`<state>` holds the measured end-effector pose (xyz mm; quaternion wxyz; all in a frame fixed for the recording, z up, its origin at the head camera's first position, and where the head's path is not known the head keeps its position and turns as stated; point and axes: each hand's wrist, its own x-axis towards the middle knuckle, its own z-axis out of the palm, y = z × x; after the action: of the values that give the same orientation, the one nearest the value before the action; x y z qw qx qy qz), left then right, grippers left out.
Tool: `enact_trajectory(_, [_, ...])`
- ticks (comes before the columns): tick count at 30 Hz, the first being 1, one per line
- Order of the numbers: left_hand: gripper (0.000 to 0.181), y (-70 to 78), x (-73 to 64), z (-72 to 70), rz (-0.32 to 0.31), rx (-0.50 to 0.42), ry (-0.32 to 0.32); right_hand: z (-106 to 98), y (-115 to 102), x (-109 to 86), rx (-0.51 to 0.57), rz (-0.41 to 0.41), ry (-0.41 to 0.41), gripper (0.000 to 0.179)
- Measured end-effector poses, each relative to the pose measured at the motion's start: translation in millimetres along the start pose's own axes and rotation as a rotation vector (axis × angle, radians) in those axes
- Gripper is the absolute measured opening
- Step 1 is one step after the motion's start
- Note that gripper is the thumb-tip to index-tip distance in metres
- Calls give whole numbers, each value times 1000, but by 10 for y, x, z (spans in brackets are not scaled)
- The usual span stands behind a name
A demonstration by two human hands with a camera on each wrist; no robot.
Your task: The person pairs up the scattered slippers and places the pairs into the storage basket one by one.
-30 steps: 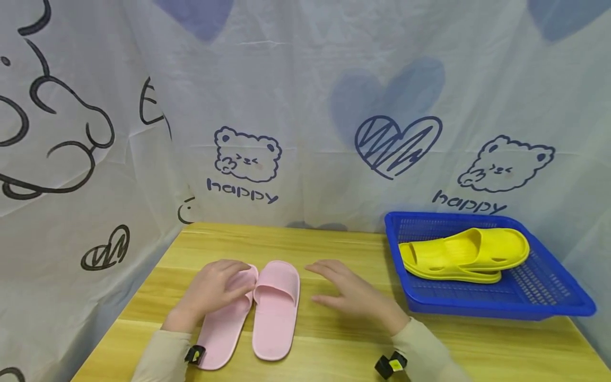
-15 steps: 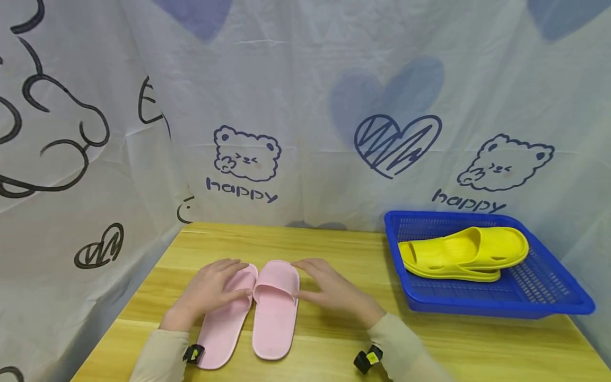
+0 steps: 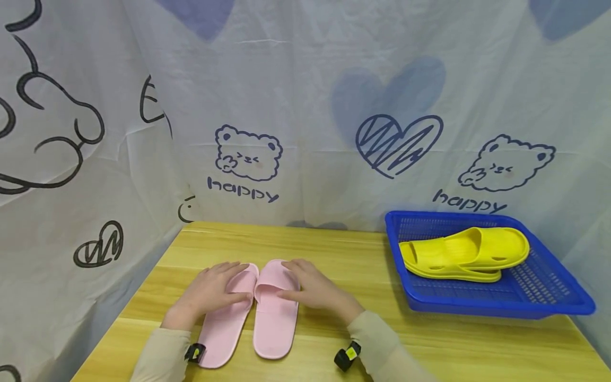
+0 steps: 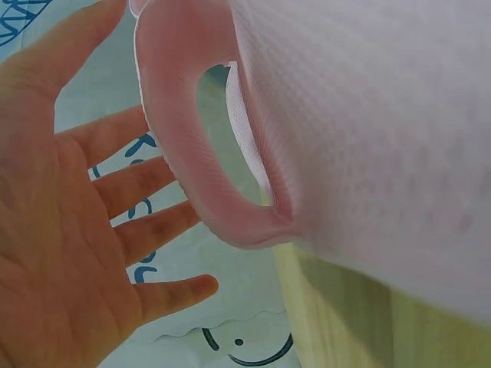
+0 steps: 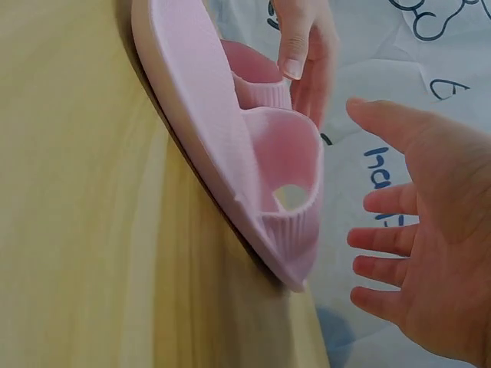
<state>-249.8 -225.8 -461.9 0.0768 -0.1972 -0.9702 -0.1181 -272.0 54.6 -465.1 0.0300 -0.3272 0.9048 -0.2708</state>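
Note:
Two pink slippers lie side by side on the wooden table, the left slipper (image 3: 220,334) slanted and the right slipper (image 3: 272,331) nearly straight, toes pointing away. My left hand (image 3: 204,292) is over the left slipper's strap and covers part of it. In the left wrist view, that hand's fingers (image 4: 165,299) are spread beside the pink strap (image 4: 173,123). My right hand (image 3: 319,289) overlaps the right slipper's outer edge in the head view. The right wrist view has its fingers (image 5: 383,239) extended, with a gap to the ribbed strap (image 5: 295,238).
A blue plastic basket (image 3: 477,306) stands at the table's back right, holding a yellow pair of clogs (image 3: 496,249). A printed cloth (image 3: 315,106) hangs behind the wooden table (image 3: 343,249) and along its left side.
My right hand has moved left, from the bare table beside the right slipper to over its outer edge. The left hand has barely moved, and the slippers stay in place.

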Motion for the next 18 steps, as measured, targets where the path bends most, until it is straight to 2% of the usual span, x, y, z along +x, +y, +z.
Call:
enact_trajectory(11, [77,3,16,5,-56,-45,-65,178,19,113,16,36,20,80])
enact_trajectory(18, [77,14,16,-10,-58,-53,-68,239,17,168,39,48,30,79])
